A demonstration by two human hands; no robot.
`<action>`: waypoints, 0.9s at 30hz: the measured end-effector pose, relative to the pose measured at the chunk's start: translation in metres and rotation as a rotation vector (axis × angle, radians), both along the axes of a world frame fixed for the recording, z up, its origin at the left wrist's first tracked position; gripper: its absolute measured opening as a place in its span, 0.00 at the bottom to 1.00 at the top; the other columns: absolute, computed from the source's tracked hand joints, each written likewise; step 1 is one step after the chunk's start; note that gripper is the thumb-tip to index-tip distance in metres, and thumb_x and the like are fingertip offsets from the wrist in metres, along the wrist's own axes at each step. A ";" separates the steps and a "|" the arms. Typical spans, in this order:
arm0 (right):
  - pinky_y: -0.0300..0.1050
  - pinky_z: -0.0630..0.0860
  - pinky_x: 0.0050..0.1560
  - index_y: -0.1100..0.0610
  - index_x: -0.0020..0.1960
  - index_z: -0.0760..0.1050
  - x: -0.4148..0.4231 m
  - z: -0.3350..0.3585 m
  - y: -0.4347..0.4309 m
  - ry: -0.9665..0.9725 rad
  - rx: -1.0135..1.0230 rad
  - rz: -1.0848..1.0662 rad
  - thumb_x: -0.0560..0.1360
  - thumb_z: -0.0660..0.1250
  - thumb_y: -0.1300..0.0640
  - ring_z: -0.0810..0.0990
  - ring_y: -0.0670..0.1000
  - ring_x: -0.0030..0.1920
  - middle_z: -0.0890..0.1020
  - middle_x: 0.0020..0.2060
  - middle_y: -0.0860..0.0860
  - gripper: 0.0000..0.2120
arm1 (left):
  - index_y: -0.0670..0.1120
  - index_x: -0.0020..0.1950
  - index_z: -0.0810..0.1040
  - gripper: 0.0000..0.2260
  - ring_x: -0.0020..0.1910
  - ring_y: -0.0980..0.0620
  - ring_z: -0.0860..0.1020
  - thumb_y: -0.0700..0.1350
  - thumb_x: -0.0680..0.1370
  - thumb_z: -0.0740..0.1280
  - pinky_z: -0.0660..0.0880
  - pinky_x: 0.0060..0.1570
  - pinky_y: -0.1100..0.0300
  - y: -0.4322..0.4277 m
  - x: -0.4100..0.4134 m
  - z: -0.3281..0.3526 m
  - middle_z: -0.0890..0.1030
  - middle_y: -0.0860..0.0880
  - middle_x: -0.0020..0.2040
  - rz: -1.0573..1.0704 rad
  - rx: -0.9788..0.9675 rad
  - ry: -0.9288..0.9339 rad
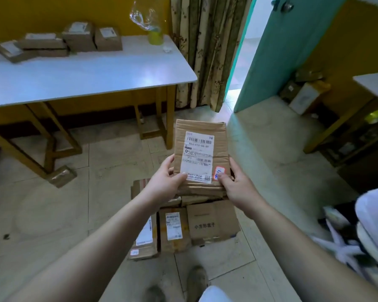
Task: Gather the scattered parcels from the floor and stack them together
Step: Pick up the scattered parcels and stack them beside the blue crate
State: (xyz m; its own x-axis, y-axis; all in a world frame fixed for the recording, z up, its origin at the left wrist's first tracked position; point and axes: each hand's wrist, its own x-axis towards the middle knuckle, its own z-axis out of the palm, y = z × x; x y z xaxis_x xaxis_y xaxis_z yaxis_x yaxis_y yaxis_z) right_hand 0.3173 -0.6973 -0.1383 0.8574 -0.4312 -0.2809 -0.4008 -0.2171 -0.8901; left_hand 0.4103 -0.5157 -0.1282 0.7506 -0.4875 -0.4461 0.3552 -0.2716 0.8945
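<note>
One head-worn wide-angle view looks forward and down, close over the floor [52,203]; bench [92,77] far left.

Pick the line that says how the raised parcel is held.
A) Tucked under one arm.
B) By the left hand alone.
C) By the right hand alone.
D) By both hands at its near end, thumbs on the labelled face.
D: the left hand and the right hand each grip the near end of the raised parcel, thumbs on its labelled top, above the parcels on the floor.
</note>
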 end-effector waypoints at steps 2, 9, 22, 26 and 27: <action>0.50 0.78 0.57 0.35 0.69 0.62 -0.012 0.003 -0.006 -0.038 -0.011 -0.039 0.80 0.60 0.52 0.80 0.42 0.54 0.79 0.54 0.35 0.21 | 0.61 0.75 0.56 0.31 0.46 0.55 0.83 0.44 0.78 0.66 0.80 0.41 0.58 -0.008 -0.008 0.002 0.81 0.51 0.57 -0.026 -0.016 -0.007; 0.25 0.72 0.39 0.31 0.73 0.51 -0.025 0.005 -0.042 -0.034 -0.110 0.090 0.79 0.64 0.51 0.76 0.30 0.48 0.74 0.54 0.32 0.31 | 0.62 0.75 0.55 0.29 0.44 0.56 0.83 0.46 0.79 0.65 0.81 0.39 0.56 -0.042 -0.023 0.006 0.83 0.60 0.46 0.003 -0.013 -0.048; 0.41 0.71 0.61 0.42 0.78 0.45 -0.066 -0.132 -0.205 0.254 -0.370 0.429 0.76 0.67 0.51 0.70 0.48 0.64 0.59 0.71 0.49 0.40 | 0.54 0.76 0.57 0.29 0.56 0.52 0.78 0.46 0.78 0.66 0.77 0.56 0.51 -0.209 -0.079 -0.103 0.75 0.49 0.65 -0.032 0.420 0.001; 0.45 0.72 0.61 0.40 0.77 0.44 -0.093 -0.201 -0.217 0.343 -0.324 0.447 0.77 0.66 0.50 0.70 0.49 0.63 0.58 0.71 0.50 0.39 | 0.55 0.69 0.68 0.21 0.51 0.57 0.79 0.45 0.78 0.67 0.78 0.50 0.58 -0.220 -0.098 -0.169 0.79 0.57 0.56 -0.106 0.469 0.048; 0.46 0.71 0.62 0.41 0.77 0.43 -0.098 -0.217 -0.218 0.364 -0.310 0.452 0.77 0.66 0.50 0.70 0.50 0.64 0.57 0.72 0.51 0.39 | 0.56 0.68 0.69 0.19 0.50 0.57 0.79 0.46 0.78 0.67 0.79 0.47 0.58 -0.222 -0.102 -0.187 0.79 0.58 0.55 -0.124 0.495 0.051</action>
